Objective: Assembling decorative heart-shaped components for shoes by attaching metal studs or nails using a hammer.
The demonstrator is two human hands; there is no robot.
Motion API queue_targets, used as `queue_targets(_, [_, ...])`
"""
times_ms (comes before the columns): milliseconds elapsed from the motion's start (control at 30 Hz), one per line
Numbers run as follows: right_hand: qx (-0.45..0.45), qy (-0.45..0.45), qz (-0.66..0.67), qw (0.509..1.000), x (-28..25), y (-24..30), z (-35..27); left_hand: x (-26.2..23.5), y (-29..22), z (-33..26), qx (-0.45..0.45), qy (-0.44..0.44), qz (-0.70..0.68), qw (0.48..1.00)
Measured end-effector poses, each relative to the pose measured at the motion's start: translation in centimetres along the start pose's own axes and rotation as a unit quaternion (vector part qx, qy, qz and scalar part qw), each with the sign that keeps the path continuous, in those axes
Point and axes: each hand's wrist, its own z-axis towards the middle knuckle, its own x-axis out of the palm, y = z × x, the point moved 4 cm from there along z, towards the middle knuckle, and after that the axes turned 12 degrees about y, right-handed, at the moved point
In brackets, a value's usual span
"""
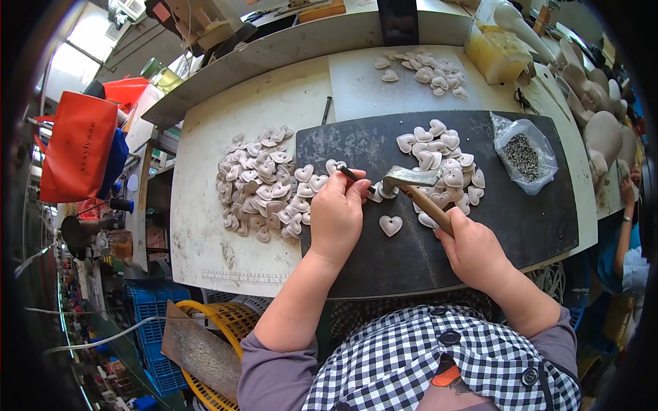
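- Holds metal bits [521, 157] in bag [545, 149] at black mat's [480, 250] right.
- Grips rod [347, 172] in left hand [337, 218], pointing right.
- Grips hammer [422, 201] in right hand [478, 250], handle slanting nearward.

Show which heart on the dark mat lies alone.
The heart between the left hand and right hand, below the hammer head. Bare mat surrounds it; the rest are clustered or at the hammer head.

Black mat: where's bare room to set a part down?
Bare on the black mat: the right front, between plastic bag, right hand and mat edge; the back left, beyond left hand and left of right heart pile. Crowded: around hammer and dark rod, between the hands, and the mat's left edge, where left heart pile reaches onto it.
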Motion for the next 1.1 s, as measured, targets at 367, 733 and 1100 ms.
queue_targets(367, [-0.002, -0.005, -0.007, 1.000, 0.0, -0.1, 0.3, 0.7, -0.6, -0.4, 0.115, -0.013, 0.192, 0.975])
queue_targets(733, [0.007, 0.002, -0.013, 1.000, 0.4, -0.1, 0.0, 0.6, 0.7, -0.6, 0.035, -0.056, 0.083, 0.994])
queue_targets(1100, [-0.146, -0.147, 0.140, 0.968, -3.6, 0.8, -1.1, 1.9, -0.8, 0.1, 0.173, -0.005, 0.347, 0.922])
